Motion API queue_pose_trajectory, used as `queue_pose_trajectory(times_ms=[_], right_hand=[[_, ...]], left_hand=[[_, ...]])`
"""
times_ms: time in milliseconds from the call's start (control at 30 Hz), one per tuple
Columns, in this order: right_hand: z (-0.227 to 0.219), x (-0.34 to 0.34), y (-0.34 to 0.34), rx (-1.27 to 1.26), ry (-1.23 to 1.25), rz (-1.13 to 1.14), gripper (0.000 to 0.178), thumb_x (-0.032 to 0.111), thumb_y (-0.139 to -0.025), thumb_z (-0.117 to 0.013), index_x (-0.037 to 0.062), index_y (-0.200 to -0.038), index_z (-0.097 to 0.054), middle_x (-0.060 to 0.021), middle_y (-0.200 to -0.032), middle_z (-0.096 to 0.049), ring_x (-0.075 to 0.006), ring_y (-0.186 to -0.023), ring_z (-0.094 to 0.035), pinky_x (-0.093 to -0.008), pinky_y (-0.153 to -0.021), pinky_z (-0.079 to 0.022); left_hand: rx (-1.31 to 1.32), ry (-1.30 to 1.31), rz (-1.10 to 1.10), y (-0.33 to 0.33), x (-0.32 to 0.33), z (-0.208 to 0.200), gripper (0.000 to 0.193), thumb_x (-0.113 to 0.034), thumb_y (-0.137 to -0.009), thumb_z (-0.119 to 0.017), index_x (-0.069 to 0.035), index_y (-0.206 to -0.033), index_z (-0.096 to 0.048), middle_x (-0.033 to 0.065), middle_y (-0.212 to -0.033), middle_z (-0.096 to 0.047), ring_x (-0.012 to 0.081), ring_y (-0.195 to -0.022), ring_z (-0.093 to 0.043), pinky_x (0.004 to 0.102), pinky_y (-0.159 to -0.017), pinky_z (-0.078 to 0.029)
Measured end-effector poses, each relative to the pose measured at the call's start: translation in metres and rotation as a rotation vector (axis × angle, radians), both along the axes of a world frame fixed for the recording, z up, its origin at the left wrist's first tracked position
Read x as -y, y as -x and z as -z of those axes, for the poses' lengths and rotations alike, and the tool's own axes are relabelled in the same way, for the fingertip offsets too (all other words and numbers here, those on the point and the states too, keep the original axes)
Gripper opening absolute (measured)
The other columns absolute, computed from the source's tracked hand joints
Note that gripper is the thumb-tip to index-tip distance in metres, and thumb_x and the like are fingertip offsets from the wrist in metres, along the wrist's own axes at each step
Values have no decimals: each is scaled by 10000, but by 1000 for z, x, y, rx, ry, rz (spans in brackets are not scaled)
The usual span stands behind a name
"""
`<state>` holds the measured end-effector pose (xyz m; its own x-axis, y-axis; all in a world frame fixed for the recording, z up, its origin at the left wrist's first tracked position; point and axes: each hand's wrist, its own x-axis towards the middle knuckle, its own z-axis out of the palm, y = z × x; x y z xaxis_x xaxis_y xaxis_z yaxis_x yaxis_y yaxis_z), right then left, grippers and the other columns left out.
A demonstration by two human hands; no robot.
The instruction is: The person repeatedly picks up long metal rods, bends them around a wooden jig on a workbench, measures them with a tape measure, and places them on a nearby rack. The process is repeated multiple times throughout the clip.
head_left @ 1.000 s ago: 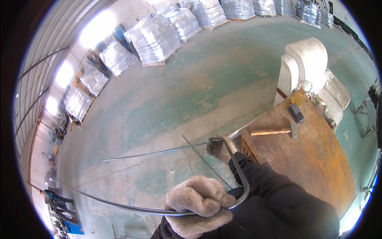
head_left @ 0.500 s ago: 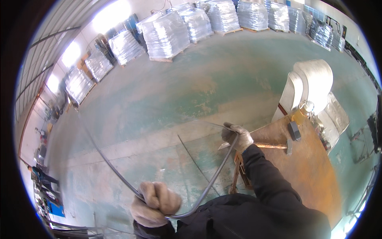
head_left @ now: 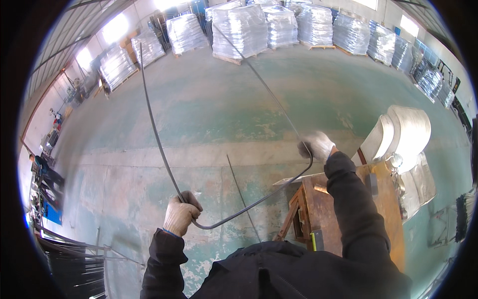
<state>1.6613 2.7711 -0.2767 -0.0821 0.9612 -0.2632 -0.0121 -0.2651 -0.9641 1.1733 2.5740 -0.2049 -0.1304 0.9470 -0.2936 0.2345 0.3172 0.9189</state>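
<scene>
A dark, thin metal rod (head_left: 249, 209), bent into a wide U with rounded corners, is held out in front of me. Its two long arms point away, toward the far side of the hall. My left hand (head_left: 181, 213), in a pale work glove, is closed round the left arm just above its bend. In a matching glove, my right hand (head_left: 317, 145) grips the rod by the other bend, farther away and slightly blurred. Below the U, a straight dark rod (head_left: 239, 187) appears against the floor.
At right stands a brown worktable (head_left: 388, 219) with a dark block (head_left: 371, 184) and a yellow-edged tool (head_left: 316, 240). Curved pale sheets (head_left: 406, 132) rise beyond it. Wrapped pallets (head_left: 239, 32) line the far side. A person (head_left: 45, 172) is far left, above a rod rack (head_left: 74, 269).
The bent rod has swung up and away from my body, its arms now pointing farther ahead. My left hand moved forward, my right hand up and slightly right. The view has shifted too.
</scene>
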Motion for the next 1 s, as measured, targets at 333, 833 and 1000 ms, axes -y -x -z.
queue_pose_trajectory(times_ms=[333, 833, 1000], right_hand=[[-2, -16, 74, 90, -218, 374, 514, 504, -1222, -675, 51, -1005, -782, 28, -799, -625, -105, -647, -532, -330, -589, -413], [14, 32, 86, -274, -61, 401, 523, 599, -1182, -706, 196, -851, -666, 99, -681, -472, -71, -521, -404, -310, -480, -267], [16, 46, 82, -294, -72, 471, 488, 570, -1194, -700, 187, -893, -672, 101, -704, -494, -65, -525, -403, -304, -481, -269]], left_hand=[[4, -151, -170, 55, -37, 39, 124, 44, -883, -784, 16, -1000, -753, 60, -851, -731, 177, -743, -676, 351, -681, -542], [356, -270, -615, 75, -77, 46, 256, -283, -1191, -766, -62, -1069, -726, -24, -790, -588, 93, -585, -467, 301, -554, -369], [340, -301, -600, 61, -77, 40, 225, -254, -1182, -775, -74, -1056, -727, -21, -792, -607, 79, -591, -480, 286, -545, -361]])
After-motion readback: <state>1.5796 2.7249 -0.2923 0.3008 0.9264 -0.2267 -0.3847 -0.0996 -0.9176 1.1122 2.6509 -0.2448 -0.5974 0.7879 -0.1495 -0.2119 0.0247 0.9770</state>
